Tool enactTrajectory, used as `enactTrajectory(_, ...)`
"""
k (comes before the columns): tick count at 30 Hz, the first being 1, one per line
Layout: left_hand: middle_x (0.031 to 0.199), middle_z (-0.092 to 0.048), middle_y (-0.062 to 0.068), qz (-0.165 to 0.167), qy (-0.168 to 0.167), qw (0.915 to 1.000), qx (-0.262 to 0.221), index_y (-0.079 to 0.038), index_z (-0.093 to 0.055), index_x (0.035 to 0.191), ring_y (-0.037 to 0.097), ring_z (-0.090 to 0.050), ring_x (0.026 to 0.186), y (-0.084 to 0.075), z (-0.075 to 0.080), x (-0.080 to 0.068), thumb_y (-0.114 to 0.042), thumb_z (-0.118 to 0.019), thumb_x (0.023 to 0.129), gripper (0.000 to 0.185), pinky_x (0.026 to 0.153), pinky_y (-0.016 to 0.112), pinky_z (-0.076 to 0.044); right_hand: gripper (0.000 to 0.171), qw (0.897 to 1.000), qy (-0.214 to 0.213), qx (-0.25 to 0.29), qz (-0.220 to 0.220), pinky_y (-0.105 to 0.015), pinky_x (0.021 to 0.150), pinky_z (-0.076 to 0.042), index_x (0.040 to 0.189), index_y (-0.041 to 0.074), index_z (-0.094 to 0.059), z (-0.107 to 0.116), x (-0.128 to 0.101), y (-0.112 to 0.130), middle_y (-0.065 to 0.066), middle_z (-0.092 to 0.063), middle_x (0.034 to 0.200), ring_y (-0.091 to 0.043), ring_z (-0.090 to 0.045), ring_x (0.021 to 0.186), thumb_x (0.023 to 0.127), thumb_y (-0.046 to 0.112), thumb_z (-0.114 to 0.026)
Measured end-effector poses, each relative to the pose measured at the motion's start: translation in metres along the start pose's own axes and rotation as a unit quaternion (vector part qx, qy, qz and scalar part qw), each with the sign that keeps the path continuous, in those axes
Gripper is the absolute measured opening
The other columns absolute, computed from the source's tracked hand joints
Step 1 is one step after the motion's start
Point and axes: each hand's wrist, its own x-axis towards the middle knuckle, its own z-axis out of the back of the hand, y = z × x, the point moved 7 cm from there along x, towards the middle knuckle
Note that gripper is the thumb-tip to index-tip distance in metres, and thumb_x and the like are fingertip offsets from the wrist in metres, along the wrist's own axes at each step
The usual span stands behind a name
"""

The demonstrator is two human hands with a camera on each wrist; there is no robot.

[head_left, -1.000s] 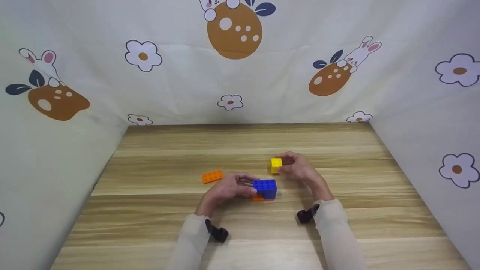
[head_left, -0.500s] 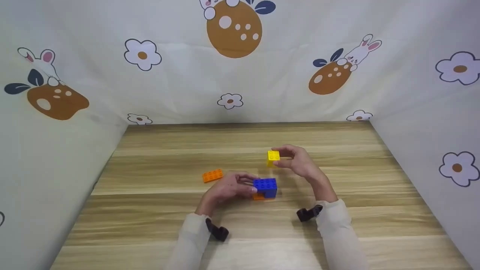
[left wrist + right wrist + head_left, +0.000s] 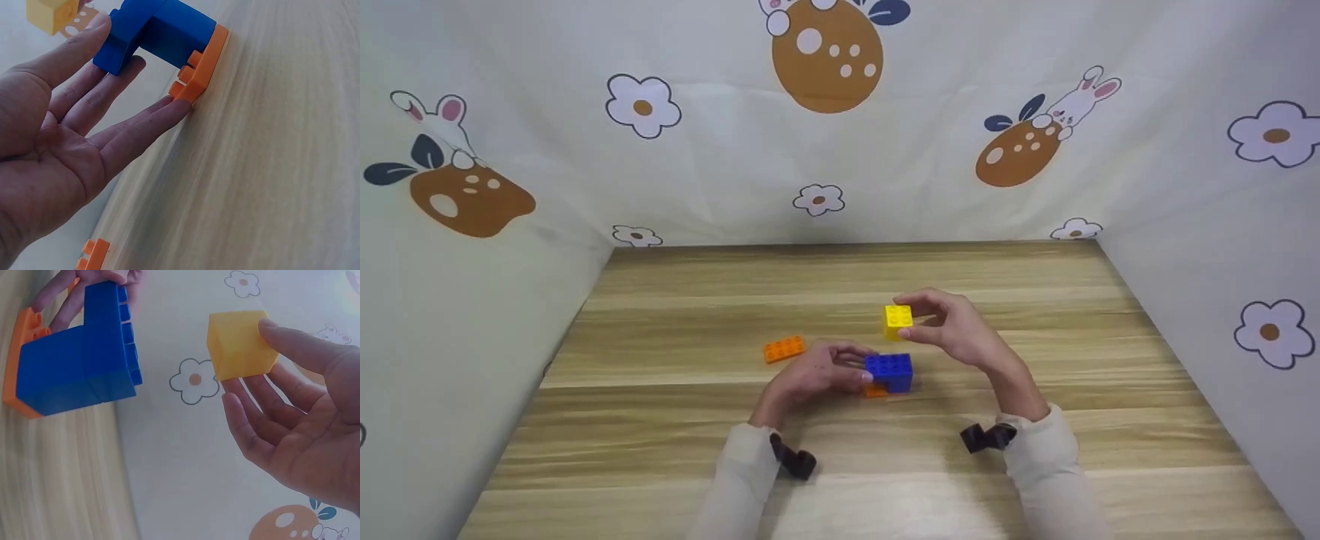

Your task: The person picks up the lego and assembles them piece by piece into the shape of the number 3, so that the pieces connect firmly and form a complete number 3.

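Note:
A blue block sits stacked on an orange plate on the wooden table. My left hand holds this stack from the left. In the left wrist view the thumb lies on one face of the blue block, the index finger lies on the opposite face, and another fingertip touches the orange plate. My right hand pinches a yellow brick in the air, just above and behind the blue block. The right wrist view shows the yellow brick apart from the blue block.
A loose orange plate lies flat on the table left of my left hand and shows again as the same orange plate in the left wrist view. Patterned cloth walls close off the back and both sides.
My right hand has lifted the yellow brick off the table and carried it left, toward the space over the blue block. The left hand and the stack have stayed put.

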Motion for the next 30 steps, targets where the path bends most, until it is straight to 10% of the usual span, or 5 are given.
enactTrajectory(30,0.128,-0.07,0.01,-0.024,0.002,0.9995,-0.02,-0.017,-0.067,0.127,0.022,-0.069,0.11,-0.002,0.0,0.0,-0.029,-0.079,0.087,0.044,0.093,0.037,-0.058,0.045,0.997,0.075,-0.034,0.0,-0.032,0.088,-0.059,0.127,0.007,-0.066,-0.009,-0.004,-0.037,-0.016,-0.069,0.123,-0.033,-0.067,0.11,0.087,0.022,-0.078)
